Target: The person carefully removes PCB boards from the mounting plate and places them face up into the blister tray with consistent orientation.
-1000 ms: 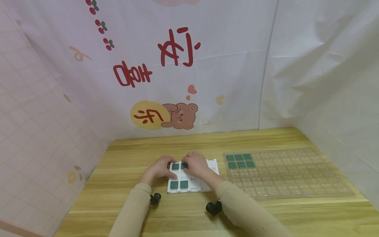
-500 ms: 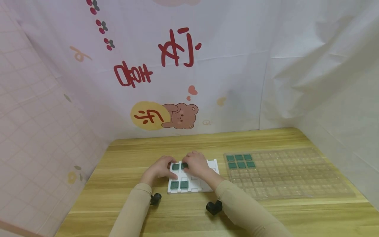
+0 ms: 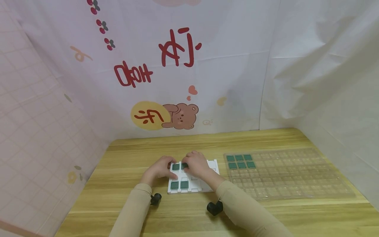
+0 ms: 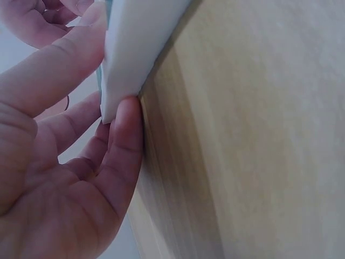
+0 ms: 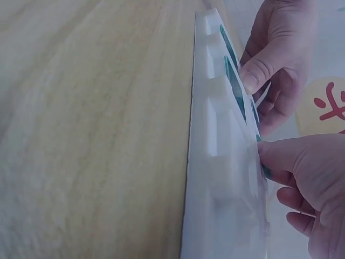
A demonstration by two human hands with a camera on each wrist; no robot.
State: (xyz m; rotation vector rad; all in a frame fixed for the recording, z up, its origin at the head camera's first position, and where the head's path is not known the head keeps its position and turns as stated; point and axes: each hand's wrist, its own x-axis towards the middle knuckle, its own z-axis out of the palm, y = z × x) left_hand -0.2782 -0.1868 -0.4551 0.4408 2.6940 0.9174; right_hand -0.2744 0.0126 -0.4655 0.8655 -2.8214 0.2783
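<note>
Your left hand (image 3: 160,168), in the head view, clasps the white tray (image 3: 195,186) at its ten-o'clock corner, thumb laid over the top. Your right hand (image 3: 196,165) pinches a green chip (image 3: 184,165) toward the tray's eleven o'clock. A corner chip (image 3: 175,167) sits at ten, and two near chips (image 3: 174,185) lie side by side around eight. At three o'clock, apart from the white tray, a clear tray (image 3: 284,184) bears six chips (image 3: 238,157) toward its own ten o'clock.

From the left wrist, you have the white tray's edge at eleven o'clock, thumb on its face and fingers against its side; the wooden table (image 4: 259,135) spreads toward three.

From the right wrist, your thumb and finger meet on the green chip at four o'clock, right at the tray's face, with your left hand at two. You seem to be seating that chip, though lifting it would look alike. Either way, your next move probably calls for a steady left hold and a straight, gentle motion that spares the corner chip.
</note>
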